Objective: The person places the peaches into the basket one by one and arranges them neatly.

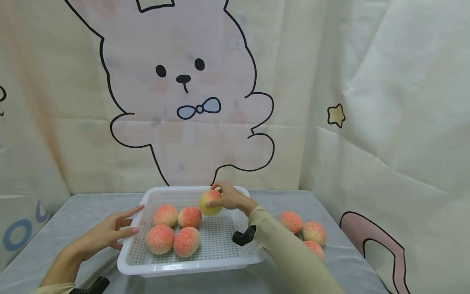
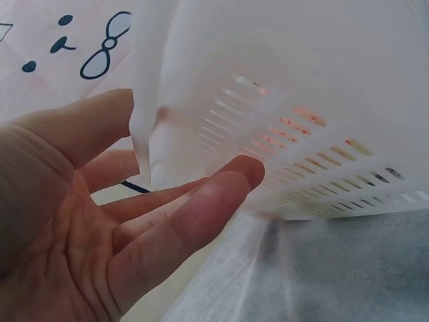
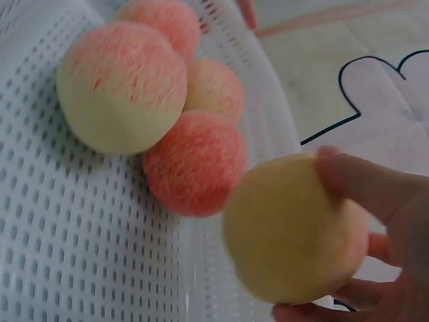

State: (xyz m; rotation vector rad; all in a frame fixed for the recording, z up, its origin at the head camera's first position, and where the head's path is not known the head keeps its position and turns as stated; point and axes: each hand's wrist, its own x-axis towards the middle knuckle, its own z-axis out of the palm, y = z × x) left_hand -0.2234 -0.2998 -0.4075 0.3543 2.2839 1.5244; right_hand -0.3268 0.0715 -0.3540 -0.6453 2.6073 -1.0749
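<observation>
My right hand point(image 1: 231, 198) pinches a yellow-and-pink peach point(image 3: 291, 228) between thumb and fingers, over the far part of a white perforated plastic basket point(image 1: 220, 261). Several pink-red peaches point(image 1: 160, 239) sit grouped in the left half of that basket. Along its left side, my left hand point(image 1: 110, 230) has its fingers spread and loosely extended, fingertips right at the rim. From the left wrist view, the fingers point(image 2: 194, 218) lie against the outside of the slotted wall, and red peach colour shows through the slots.
Three more peaches point(image 1: 314, 233) lie on the grey tablecloth point(image 1: 110, 200) right of the basket, one partly behind the right sleeve point(image 1: 290, 249). A pale curtain with a cartoon bear point(image 1: 183, 134) hangs behind the table, and more printed cloth point(image 1: 385, 122) hangs on the right.
</observation>
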